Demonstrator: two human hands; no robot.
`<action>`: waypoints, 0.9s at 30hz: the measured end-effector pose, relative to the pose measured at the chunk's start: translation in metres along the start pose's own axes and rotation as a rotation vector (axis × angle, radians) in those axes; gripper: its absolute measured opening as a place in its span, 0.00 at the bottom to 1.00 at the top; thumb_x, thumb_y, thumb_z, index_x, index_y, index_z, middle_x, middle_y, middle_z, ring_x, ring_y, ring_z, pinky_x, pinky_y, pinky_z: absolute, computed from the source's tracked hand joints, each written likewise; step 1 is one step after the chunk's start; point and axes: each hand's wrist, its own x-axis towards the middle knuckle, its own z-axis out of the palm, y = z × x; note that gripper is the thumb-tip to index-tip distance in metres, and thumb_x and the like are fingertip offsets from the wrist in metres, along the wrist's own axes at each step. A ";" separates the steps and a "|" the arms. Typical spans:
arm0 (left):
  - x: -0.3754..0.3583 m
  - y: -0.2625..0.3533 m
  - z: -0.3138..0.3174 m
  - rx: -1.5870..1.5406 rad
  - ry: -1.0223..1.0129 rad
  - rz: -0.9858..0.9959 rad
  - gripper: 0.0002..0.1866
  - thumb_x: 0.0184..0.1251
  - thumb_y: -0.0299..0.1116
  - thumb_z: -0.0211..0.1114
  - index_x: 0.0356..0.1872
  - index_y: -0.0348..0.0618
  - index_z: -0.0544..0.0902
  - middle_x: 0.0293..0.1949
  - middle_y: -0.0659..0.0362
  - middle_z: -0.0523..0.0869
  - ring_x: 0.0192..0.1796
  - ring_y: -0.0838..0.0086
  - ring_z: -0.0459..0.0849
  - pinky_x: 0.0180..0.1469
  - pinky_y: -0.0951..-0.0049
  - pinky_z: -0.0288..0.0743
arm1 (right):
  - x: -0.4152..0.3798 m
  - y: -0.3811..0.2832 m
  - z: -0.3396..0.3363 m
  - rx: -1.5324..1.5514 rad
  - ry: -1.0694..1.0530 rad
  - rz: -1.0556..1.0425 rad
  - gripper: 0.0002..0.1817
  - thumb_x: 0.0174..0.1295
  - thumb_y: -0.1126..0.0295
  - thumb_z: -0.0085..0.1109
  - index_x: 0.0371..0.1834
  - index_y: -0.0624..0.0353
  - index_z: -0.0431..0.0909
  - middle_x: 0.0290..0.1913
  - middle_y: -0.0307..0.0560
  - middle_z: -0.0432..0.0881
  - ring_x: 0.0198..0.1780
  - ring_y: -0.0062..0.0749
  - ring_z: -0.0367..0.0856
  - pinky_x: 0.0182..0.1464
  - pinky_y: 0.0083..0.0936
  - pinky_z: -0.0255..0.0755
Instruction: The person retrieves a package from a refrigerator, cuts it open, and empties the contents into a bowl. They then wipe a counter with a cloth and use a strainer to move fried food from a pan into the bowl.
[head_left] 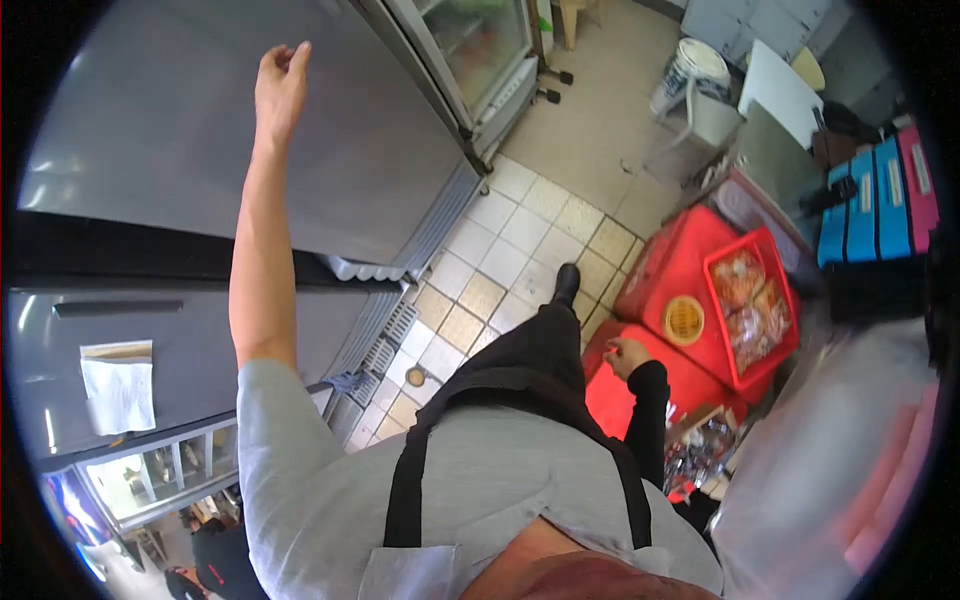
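Observation:
My left hand (pixel 284 82) reaches forward on a bare arm, overlapping the grey metal fridge door (pixel 150 130) in this view. Its thumb and loosely curled fingers are apart, with nothing visible between them. Down at my right side, in a black sleeve, is my right hand (pixel 627 357), fingers slightly bent and apart, holding nothing that shows. It is nearest to the red boxes (pixel 650 395) on the floor.
A red tray (pixel 793 355) with bagged food sits on the red boxes. Ahead are a glass-door fridge (pixel 480 55), a grey chair (pixel 708 125) and a white bucket (pixel 697 65). Blue and pink binders (pixel 880 190) stand at right. My foot (pixel 567 284) is on the tiled floor (pixel 505 250).

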 end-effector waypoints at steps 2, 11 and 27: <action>0.058 0.004 0.032 -0.002 0.092 -0.012 0.37 0.69 0.52 0.66 0.65 0.25 0.73 0.59 0.43 0.83 0.61 0.57 0.82 0.65 0.64 0.72 | 0.053 0.021 -0.012 0.026 -0.032 -0.021 0.20 0.62 0.64 0.62 0.54 0.65 0.83 0.43 0.63 0.87 0.47 0.55 0.86 0.52 0.43 0.79; 0.164 0.017 0.145 -0.131 0.593 -0.326 0.28 0.64 0.46 0.70 0.49 0.26 0.78 0.45 0.50 0.81 0.49 0.66 0.79 0.55 0.66 0.74 | 0.295 -0.108 -0.286 -0.472 -0.228 -0.232 0.23 0.62 0.61 0.63 0.56 0.65 0.82 0.48 0.66 0.86 0.52 0.59 0.84 0.57 0.45 0.77; -0.060 0.170 0.124 -0.359 1.197 -0.239 0.18 0.80 0.45 0.49 0.48 0.41 0.79 0.41 0.62 0.81 0.43 0.76 0.78 0.46 0.73 0.71 | 0.526 -0.307 -0.444 -0.610 -0.242 -0.580 0.20 0.63 0.65 0.62 0.55 0.64 0.83 0.47 0.66 0.86 0.51 0.58 0.85 0.57 0.42 0.78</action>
